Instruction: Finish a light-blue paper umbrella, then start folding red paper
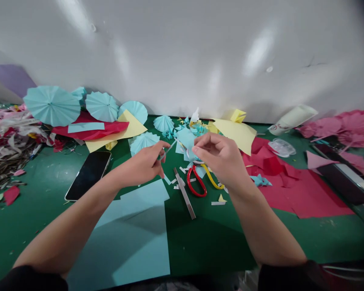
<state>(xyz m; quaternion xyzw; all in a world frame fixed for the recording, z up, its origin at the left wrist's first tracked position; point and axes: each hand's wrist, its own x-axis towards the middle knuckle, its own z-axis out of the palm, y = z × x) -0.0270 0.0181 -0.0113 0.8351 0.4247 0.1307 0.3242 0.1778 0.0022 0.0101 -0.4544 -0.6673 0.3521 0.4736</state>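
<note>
My left hand [144, 163] pinches a thin light-blue paper strip [170, 148] over the middle of the table. Across from it, my right hand [223, 155] is raised with thumb and forefinger brought together. Whatever those fingertips hold, if anything, is too small to make out. Scissors with one red and one yellow handle [189, 186] lie just below my right hand, their blades largely hidden among blue paper pieces [186, 137]. Left of them rests a narrow flat metal piece [185, 196]. Light-blue paper sheets [139, 242] spread beneath my left forearm.
A black phone [89, 174] lies to the left. Pleated blue paper discs [51, 106] stand against the grey wall [182, 52]. Red paper [309, 198], a paper cup [293, 119] and pink pleated paper [356, 127] occupy the right. Mixed scraps [6, 149] pile up at far left.
</note>
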